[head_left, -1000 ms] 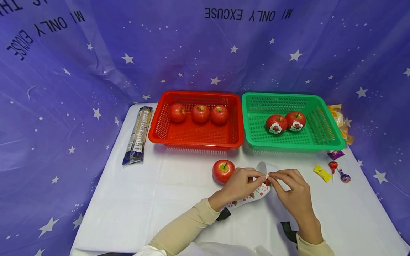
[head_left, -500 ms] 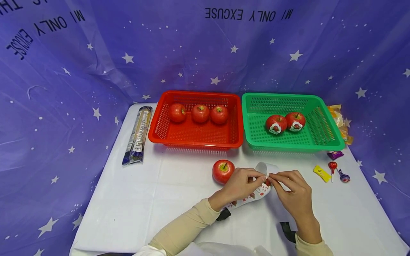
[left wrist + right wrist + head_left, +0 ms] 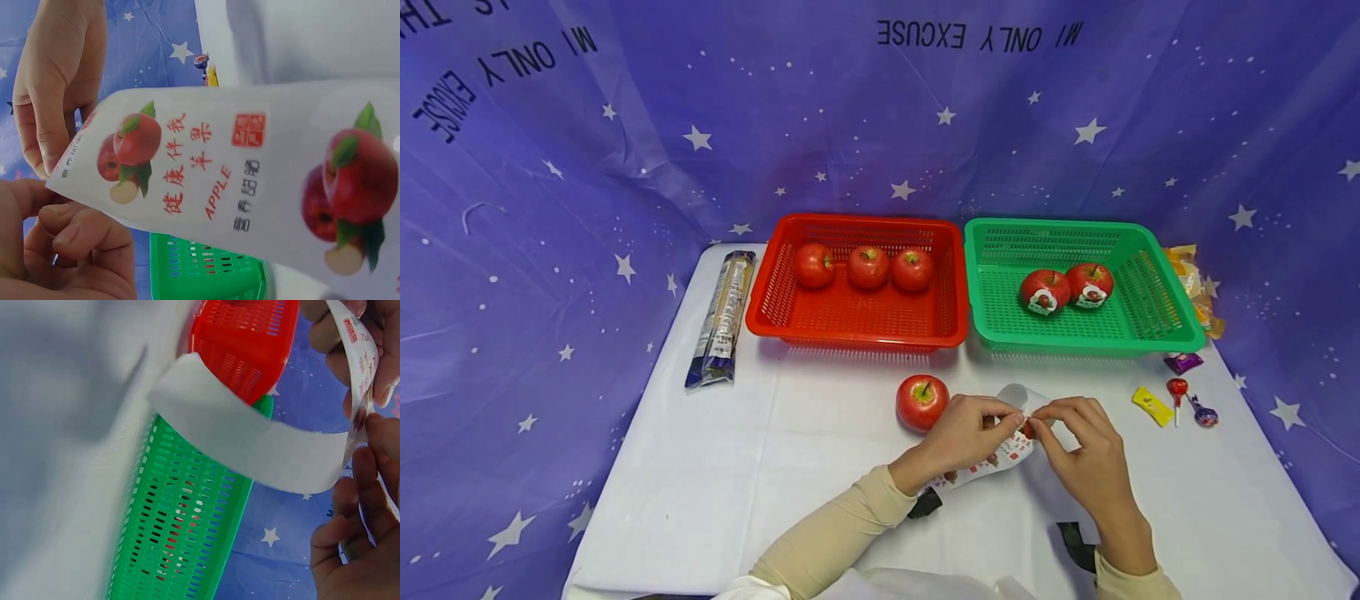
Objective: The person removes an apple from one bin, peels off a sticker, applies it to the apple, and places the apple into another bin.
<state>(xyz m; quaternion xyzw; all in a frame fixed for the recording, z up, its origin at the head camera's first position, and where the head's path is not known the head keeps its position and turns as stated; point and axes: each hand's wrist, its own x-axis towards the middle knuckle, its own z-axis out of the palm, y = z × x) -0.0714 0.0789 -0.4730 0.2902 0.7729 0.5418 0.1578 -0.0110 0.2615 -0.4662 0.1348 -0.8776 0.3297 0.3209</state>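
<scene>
In the head view my left hand [image 3: 972, 429] pinches a strip of apple-print stickers [image 3: 1015, 450] near its middle. Opposite it, my right hand [image 3: 1086, 446] pinches at the same fold with thumb and forefinger. The left wrist view shows the printed face of the sticker strip [image 3: 206, 144] bent over at the fingertips. Seen from the right wrist, the white backing [image 3: 250, 437] curls away past the fingers toward the baskets. A loose red apple [image 3: 922, 403] stands on the table just left of my left hand.
A red basket [image 3: 865, 340] with several apples and a green basket [image 3: 1090, 343] with two stickered apples stand at the back. Long packets [image 3: 722, 321] lie at left. A yellow candy [image 3: 1152, 407], lollipops [image 3: 1177, 388] and a purple candy [image 3: 1184, 362] lie at right.
My right fingertips have drawn slightly right, away from the left ones, and a sticker's edge appears to lift at the fold. The left hand, apples and baskets stay put.
</scene>
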